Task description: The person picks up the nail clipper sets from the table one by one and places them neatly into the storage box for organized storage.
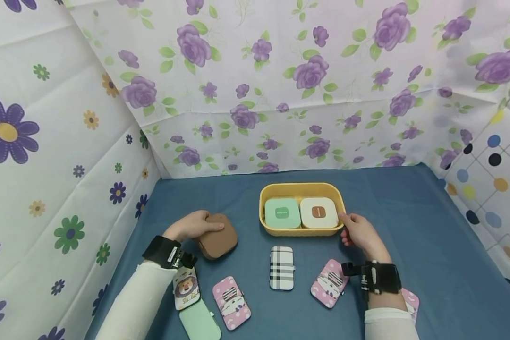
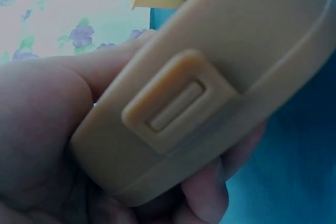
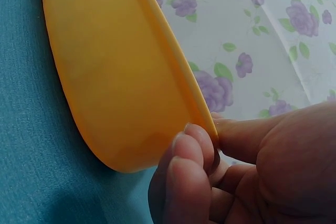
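My left hand [image 1: 194, 225] grips a brown square box [image 1: 222, 240] with rounded corners, at the left of the blue cloth. In the left wrist view a raised latch [image 2: 181, 100] shows on the box's side, with the thumb on one face and fingers behind the other. At the yellow basket [image 1: 301, 233], my right hand [image 1: 362, 234] pinches the right end of the rim between thumb and fingers. Inside the basket a mint green square box [image 1: 282, 213] and a white one [image 1: 318, 213] with a brown label sit side by side.
Nearer me lie a black-and-white plaid case [image 1: 282, 268], pink cartoon cases [image 1: 231, 303] [image 1: 329, 283], a lion-print case [image 1: 186, 288] and a mint case [image 1: 200, 321]. Another pink case [image 1: 411, 302] is partly behind the right forearm. Floral sheets [image 1: 246, 94] enclose the back and sides.
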### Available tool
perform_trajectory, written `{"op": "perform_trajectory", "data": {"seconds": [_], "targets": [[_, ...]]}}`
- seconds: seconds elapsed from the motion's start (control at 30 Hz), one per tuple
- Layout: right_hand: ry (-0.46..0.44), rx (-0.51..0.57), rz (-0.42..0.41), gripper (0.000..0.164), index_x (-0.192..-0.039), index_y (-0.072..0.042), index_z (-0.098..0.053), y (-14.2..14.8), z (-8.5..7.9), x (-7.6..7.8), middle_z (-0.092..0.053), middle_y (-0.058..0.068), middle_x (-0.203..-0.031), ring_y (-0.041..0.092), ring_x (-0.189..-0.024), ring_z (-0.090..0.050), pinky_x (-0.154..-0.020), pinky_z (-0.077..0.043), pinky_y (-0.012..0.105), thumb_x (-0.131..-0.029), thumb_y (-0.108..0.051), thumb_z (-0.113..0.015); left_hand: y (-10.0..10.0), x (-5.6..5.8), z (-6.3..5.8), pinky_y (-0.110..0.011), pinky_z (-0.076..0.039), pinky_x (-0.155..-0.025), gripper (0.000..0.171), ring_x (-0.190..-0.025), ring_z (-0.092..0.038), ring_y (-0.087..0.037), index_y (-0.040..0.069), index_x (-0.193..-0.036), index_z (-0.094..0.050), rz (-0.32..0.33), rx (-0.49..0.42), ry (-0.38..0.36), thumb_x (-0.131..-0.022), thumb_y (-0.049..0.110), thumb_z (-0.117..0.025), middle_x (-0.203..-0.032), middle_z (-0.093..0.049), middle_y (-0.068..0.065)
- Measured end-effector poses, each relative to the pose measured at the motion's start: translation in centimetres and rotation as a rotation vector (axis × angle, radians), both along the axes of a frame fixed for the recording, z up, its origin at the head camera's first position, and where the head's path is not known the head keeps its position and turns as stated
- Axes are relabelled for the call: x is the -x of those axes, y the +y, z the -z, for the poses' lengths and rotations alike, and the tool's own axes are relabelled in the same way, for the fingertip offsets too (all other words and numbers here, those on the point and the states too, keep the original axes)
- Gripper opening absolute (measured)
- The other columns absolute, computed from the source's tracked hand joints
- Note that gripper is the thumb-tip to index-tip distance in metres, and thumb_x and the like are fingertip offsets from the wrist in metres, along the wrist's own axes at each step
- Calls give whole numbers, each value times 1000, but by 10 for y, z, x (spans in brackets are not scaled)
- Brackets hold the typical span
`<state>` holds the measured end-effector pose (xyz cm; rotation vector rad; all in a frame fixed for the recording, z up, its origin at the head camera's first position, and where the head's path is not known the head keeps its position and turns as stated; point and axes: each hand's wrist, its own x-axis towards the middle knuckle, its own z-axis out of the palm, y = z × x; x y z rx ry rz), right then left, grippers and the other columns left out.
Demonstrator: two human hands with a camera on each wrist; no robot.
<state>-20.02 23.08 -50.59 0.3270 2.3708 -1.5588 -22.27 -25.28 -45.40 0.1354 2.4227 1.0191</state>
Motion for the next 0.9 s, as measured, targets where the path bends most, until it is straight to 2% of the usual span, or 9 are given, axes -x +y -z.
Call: {"op": "perform_trajectory", "data": {"seconds": [0.2,0.33,0.5,0.7,0.9], "targets": [[-6,-2,3,51,-110,-1,-54,-1,-1,-1,-58,7,-81,19,-69,-61,-66,-56,36,-115,-51,-42,2,3,1,-37,-51,-69,60,-82,-64,-25,-9,-133,-58,-42,-49,15,-105,43,-69,-99,-66,-16],[-14,-2,4,52,-110,-1,-54,-1,-1,-1,-58,7,-82,19,-69,-60,-66,-55,36,-115,-52,-42,7,5,-1,-36,-51,-70,62,-84,-63,-25,-7,-136,-54,-91,-119,6,-105,45,-68,-102,-64,-16],[-18,1,5,52,-111,-2,-54,-1,0,0,-58,7,-82,19,-69,-60,-65,-55,35,-115,-52,-42,20,6,-5,-40,-55,-70,56,-79,-65,-24,-5,-130,-56,-156,-216,-4,-106,45,-68,-99,-65,-16],[-15,1,1,52,-110,-2,-53,-1,0,0,-59,7,-82,19,-69,-60,-65,-55,35,-115,-52,-42,41,6,-12,-50,-59,-78,63,-83,-67,-24,-2,-138,-54,-224,-281,22,-105,50,-68,-107,-65,-17],[-13,-2,-3,52,-111,-2,-53,0,-1,0,-59,7,-82,19,-69,-60,-66,-55,36,-115,-52,-42,64,5,-16,-38,-59,-73,61,-89,-68,-25,-2,-140,-51,-246,-397,13,-106,47,-67,-113,-64,-18]]}}
